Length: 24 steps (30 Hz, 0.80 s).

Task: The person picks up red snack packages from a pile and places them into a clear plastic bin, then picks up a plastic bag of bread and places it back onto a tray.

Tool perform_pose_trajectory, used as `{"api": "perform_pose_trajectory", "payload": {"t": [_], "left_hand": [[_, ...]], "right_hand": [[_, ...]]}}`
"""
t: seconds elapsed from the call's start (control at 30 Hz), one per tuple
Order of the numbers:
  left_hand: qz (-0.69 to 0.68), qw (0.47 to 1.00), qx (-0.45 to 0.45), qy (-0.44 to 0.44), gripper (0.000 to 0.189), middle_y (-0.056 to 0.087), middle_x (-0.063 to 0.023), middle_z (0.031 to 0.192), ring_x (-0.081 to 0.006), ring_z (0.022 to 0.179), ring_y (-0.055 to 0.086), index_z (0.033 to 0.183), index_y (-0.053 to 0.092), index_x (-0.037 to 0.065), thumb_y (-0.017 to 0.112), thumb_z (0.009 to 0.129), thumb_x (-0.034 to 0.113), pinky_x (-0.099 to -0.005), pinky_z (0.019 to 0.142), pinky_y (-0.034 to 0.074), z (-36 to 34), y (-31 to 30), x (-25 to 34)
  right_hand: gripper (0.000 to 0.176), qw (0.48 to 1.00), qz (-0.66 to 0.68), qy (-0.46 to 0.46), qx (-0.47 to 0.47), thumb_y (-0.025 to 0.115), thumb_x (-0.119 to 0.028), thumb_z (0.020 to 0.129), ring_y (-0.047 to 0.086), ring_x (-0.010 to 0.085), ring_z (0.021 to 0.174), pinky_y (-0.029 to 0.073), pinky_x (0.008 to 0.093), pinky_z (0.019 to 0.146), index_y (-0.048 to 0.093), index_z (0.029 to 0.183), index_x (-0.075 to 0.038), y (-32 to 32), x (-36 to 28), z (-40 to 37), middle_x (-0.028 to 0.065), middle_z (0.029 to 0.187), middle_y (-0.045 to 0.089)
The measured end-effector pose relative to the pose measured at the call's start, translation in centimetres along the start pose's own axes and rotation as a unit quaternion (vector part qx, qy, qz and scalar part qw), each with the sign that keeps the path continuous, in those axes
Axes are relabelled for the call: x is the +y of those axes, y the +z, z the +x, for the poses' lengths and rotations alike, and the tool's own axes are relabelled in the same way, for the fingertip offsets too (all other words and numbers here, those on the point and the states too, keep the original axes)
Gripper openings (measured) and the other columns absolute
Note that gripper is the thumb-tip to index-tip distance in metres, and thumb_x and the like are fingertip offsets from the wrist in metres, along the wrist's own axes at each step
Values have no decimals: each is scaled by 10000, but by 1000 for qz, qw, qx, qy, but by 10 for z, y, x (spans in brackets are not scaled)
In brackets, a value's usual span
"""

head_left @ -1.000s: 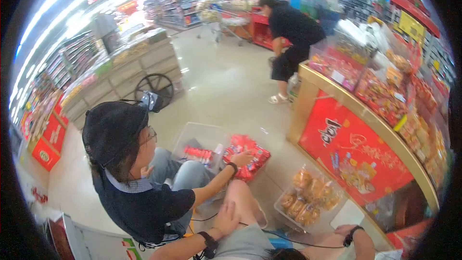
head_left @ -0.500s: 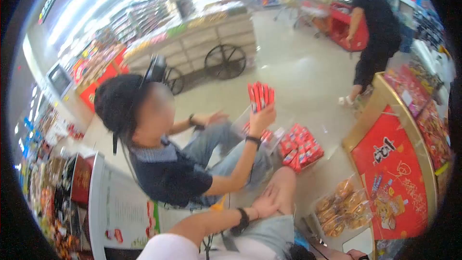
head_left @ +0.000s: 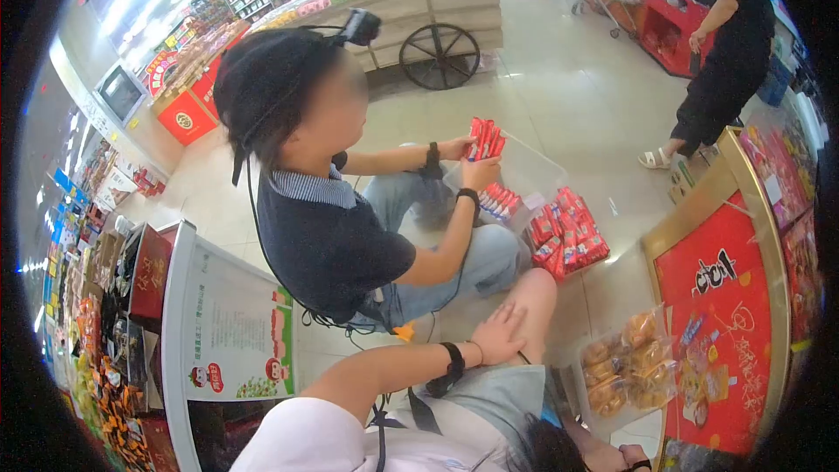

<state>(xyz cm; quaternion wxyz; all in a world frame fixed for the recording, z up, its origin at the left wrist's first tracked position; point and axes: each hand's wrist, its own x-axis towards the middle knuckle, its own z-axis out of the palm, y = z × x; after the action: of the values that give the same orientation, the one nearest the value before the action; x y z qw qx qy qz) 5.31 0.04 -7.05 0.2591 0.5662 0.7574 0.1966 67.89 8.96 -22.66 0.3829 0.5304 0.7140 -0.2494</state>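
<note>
My left hand (head_left: pixel 500 334) lies flat on my bare knee (head_left: pixel 535 297), fingers stretched out and nothing in them, a black band at its wrist. Only part of my right hand (head_left: pixel 631 454) shows at the bottom edge, its fingers mostly hidden. Nearest to it is a clear tray of bagged round buns (head_left: pixel 631 358). In front of me a crouching person (head_left: pixel 328 223) holds a bundle of red-wrapped sticks (head_left: pixel 486 138) in both hands. Below it stands a clear plastic bin (head_left: pixel 546 166) with more sticks inside. A pile of red packets (head_left: pixel 568 232) lies beside the bin.
On the right stands a red display stand (head_left: pixel 717 271) with a gold frame. A white sign board (head_left: pixel 236 332) is on the left, next to packed shelves (head_left: pixel 96 332). Farther off are a wheeled wooden display (head_left: pixel 384 44) and a standing person in black (head_left: pixel 730 52).
The crouching person has lowered the red sticks and brought the second hand to them. The view has shifted, and the standing person appears farther right. My left hand stays on my knee.
</note>
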Motion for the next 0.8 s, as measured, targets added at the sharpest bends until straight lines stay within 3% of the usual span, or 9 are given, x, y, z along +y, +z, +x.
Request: {"api": "perform_pose_trajectory", "payload": {"t": [0.07, 0.17, 0.27, 0.3, 0.4, 0.57, 0.67, 0.7, 0.8], "left_hand": [[1, 1000, 3, 3, 692, 242, -235, 1440, -407, 1298, 302, 1412, 268, 116, 519, 826, 385, -448, 1047, 302, -1, -1, 1], [2, 1000, 4, 7, 691, 245, -238, 1438, -408, 1297, 303, 1411, 267, 116, 519, 826, 383, -450, 1046, 303, 0, -1, -2], [10, 1000, -4, 3, 689, 245, -236, 1439, -410, 1297, 303, 1411, 267, 115, 515, 827, 382, -454, 1046, 302, -1, -3, 0], [14, 1000, -8, 2, 687, 245, -235, 1439, -411, 1296, 303, 1411, 267, 114, 514, 828, 381, -456, 1046, 302, 0, -4, 2], [15, 1000, -4, -7, 692, 237, -240, 1442, -419, 1296, 300, 1412, 266, 115, 513, 826, 385, -463, 1043, 303, 3, -2, 4], [6, 1000, -7, 1, 702, 216, -241, 1451, -430, 1299, 288, 1419, 257, 119, 514, 825, 391, -461, 1046, 299, 6, 0, 3], [-5, 1000, -8, 6, 697, 218, -245, 1450, -431, 1300, 286, 1418, 261, 119, 514, 829, 392, -456, 1050, 295, 7, -1, 3], [-9, 1000, -5, 9, 694, 219, -246, 1448, -430, 1300, 287, 1417, 264, 118, 514, 830, 391, -454, 1051, 294, 8, -1, 3], [-20, 1000, -2, 19, 697, 251, -255, 1430, -415, 1309, 279, 1409, 275, 108, 508, 813, 382, -472, 1040, 305, 7, -1, 1]], "right_hand": [[376, 994, -40, -101, -7, 557, -345, 764, 626, 345, 886, 479, 397, 833, 667, 1019, -90, 50, 48, 55, 172, 910, 666], [501, 992, -36, 116, 47, 619, -443, 684, 630, 337, 885, 478, 386, 842, 671, 985, -46, -38, -71, -24, 188, 916, 660], [549, 980, -95, 115, 129, 666, -461, 603, 629, 340, 904, 487, 392, 831, 681, 925, -17, -57, -127, -49, 193, 921, 659], [562, 992, -13, 122, 12, 597, -467, 670, 595, 353, 992, 466, 418, 875, 669, 985, -7, -62, -129, -48, 188, 1038, 636], [545, 996, -25, 85, -12, 583, -465, 686, 604, 348, 996, 475, 405, 864, 674, 966, -7, -57, -112, -47, 213, 1047, 632], [436, 987, -41, 154, 17, 556, -384, 760, 629, 315, 947, 488, 398, 846, 680, 960, -16, -89, -121, -79, 187, 1009, 650], [433, 994, -38, 104, -6, 547, -379, 769, 612, 311, 992, 477, 395, 868, 680, 956, -12, -83, -115, -72, 192, 1032, 641], [442, 993, -116, 27, -6, 544, -380, 767, 581, 313, 1047, 457, 395, 903, 674, 971, -10, -73, -108, -62, 196, 1057, 630], [413, 994, 15, 67, 86, 567, -363, 710, 559, 383, 1052, 458, 404, 895, 692, 887, -12, -62, -109, -61, 235, 1039, 619]]}}
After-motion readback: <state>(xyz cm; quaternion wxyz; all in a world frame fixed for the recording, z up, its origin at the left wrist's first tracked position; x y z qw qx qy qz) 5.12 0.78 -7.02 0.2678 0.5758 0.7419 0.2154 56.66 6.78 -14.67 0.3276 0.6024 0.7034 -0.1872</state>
